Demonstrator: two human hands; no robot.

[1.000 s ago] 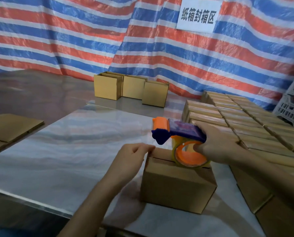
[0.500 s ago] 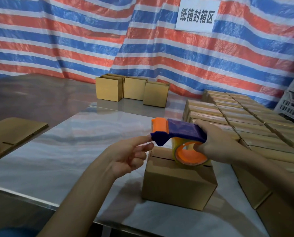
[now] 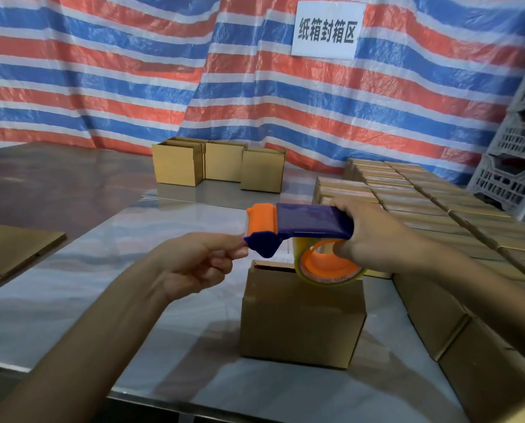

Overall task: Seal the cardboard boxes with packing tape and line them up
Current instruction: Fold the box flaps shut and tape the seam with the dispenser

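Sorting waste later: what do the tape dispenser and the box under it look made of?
Tape dispenser: looks like moulded plastic, with a glossy blue body and an orange front. Box: apparently brown cardboard, matte, with creased edges and an open top seam.

The widest free room is the bare worktop [image 3: 102, 300] at left of centre and lower left, open as far as the flat cardboard [image 3: 10, 251] at the left edge. At mid-frame the box [image 3: 300, 325] stands in the way. Just above it the tape gun [image 3: 310, 222], gripped by the right hand [image 3: 377, 236] and pinched at its nose by the left hand [image 3: 194, 264], fills the space over its top. A block of boxes [image 3: 438, 209] walls off the right side, leaving only a narrow strip beside the box. Three boxes [image 3: 224, 166] bar the far middle, with open worktop in front of them. Crates [image 3: 517, 166] close the upper right.
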